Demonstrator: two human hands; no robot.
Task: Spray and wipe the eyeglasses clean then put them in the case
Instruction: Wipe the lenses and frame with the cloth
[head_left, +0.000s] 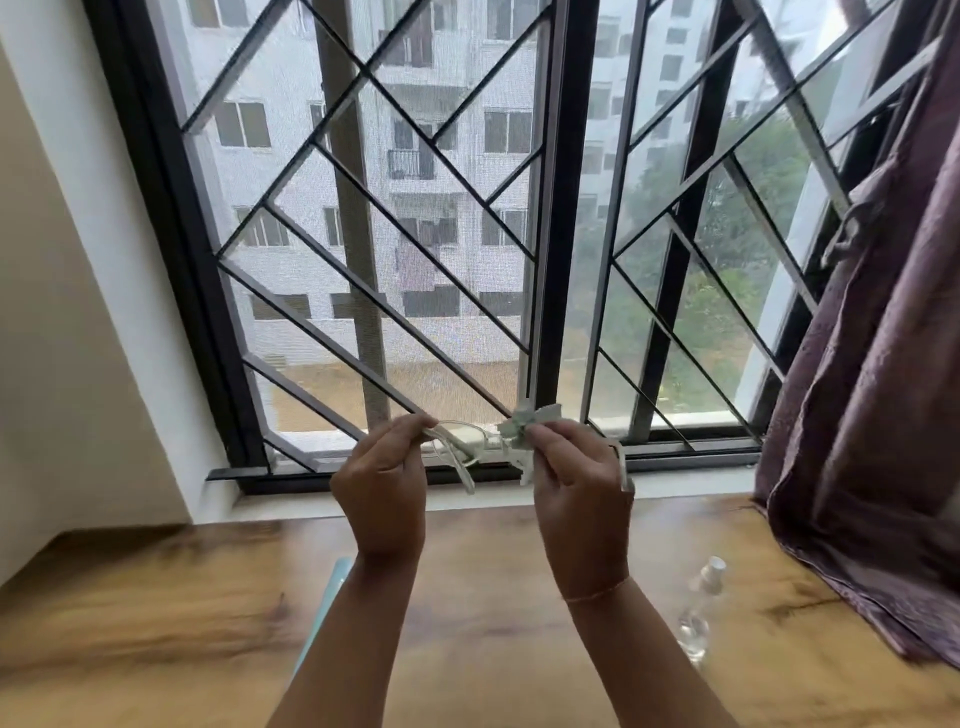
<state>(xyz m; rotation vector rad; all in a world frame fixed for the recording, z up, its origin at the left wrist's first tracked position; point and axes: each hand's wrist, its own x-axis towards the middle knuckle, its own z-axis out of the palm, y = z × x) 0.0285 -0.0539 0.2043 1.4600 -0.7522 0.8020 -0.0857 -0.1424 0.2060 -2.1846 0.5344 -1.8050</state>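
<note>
I hold clear-framed eyeglasses (462, 447) up in front of the window, above the wooden table (156, 613). My left hand (382, 488) pinches the left end of the frame. My right hand (576, 483) pinches a small pale green cloth (524, 423) against the right lens; one temple arm sticks out past that hand. A clear spray bottle (698, 613) with a white nozzle stands on the table at the right. A light blue case (324, 608) lies on the table, mostly hidden behind my left forearm.
A black-framed window with a diagonal metal grille (395, 234) fills the view ahead, above a pale sill (467, 501). A purple curtain (872, 389) hangs at the right and drapes onto the table's right edge. A cream wall stands at the left.
</note>
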